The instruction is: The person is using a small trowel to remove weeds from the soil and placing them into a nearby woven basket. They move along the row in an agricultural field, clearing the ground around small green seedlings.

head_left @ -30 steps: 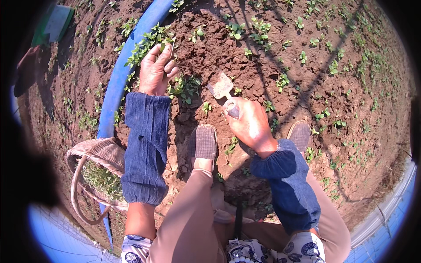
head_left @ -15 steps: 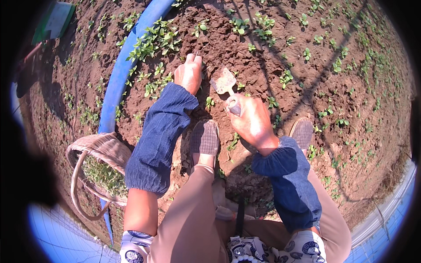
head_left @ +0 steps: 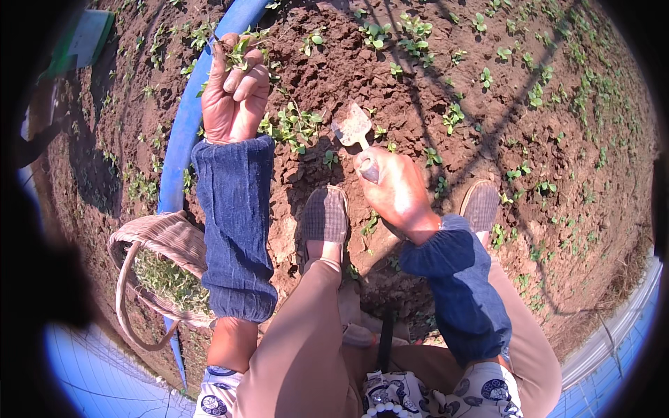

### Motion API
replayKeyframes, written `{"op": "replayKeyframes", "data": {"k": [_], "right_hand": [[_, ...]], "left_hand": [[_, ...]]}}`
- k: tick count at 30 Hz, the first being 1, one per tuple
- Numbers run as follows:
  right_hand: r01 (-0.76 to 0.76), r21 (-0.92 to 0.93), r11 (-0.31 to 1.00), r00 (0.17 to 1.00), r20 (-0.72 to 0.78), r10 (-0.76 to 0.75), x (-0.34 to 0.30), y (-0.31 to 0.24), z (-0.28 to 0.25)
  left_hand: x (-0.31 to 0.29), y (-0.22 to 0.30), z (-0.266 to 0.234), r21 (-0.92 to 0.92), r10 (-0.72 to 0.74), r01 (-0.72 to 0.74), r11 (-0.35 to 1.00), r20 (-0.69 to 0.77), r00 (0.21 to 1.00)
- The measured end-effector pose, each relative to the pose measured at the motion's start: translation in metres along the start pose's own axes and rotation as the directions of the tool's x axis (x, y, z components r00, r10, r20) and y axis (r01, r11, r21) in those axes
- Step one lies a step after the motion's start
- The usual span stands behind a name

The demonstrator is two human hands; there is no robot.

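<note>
My left hand [head_left: 235, 101] is raised over the blue hose [head_left: 182, 129], palm turned up, its fingers closed on a small green seedling [head_left: 239, 53]. Dark, soil-like bits show by the fingertips. Around the handle of a small hand trowel [head_left: 353, 127] my right hand [head_left: 398, 189] is wrapped. The trowel's pale, dirt-smeared blade points away from me, over the loose brown soil [head_left: 327, 83]. Between the two hands, a clump of leafy green seedlings [head_left: 296, 127] lies on the ground.
A wicker basket [head_left: 171, 240] with cut greens inside stands at my left, beside the hose. Scattered seedlings [head_left: 453, 118] grow across the soil ahead and to the right. My shoes [head_left: 326, 216] are planted on the soil. A green-edged panel [head_left: 87, 42] is at the far left.
My left hand has lifted from the soil, moved left and away from me, and turned palm up with the seedling. The right hand and trowel have barely moved.
</note>
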State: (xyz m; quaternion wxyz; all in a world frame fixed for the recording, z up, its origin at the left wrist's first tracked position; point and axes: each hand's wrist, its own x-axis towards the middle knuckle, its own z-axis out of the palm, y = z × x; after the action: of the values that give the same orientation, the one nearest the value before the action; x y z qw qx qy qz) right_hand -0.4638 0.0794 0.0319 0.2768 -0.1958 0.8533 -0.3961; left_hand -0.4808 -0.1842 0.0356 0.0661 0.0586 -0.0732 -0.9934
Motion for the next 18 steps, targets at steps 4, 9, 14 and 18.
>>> {"op": "replayKeyframes", "data": {"k": [4,9,14,18], "right_hand": [[0.034,0.018,0.999,0.999,0.001,-0.034,0.004,-0.007,0.008],[-0.031,0.011,0.999,0.999,-0.009,0.031,0.001,-0.007,0.002],[-0.033,-0.002,0.999,0.999,-0.004,0.033,0.000,-0.005,0.005],[-0.021,0.010,1.000,1.000,0.003,0.021,0.000,-0.010,0.002]], "left_hand": [[-0.033,-0.033,-0.086,0.774,-0.358,0.607,-0.179,-0.626,0.693],[-0.065,-0.011,-0.085,0.566,-0.175,0.484,0.667,-0.513,0.841],[-0.055,0.017,-0.039,0.249,0.096,-0.019,0.968,-0.301,0.949],[-0.035,0.032,0.012,-0.223,0.220,-0.214,0.951,0.002,0.976]]}}
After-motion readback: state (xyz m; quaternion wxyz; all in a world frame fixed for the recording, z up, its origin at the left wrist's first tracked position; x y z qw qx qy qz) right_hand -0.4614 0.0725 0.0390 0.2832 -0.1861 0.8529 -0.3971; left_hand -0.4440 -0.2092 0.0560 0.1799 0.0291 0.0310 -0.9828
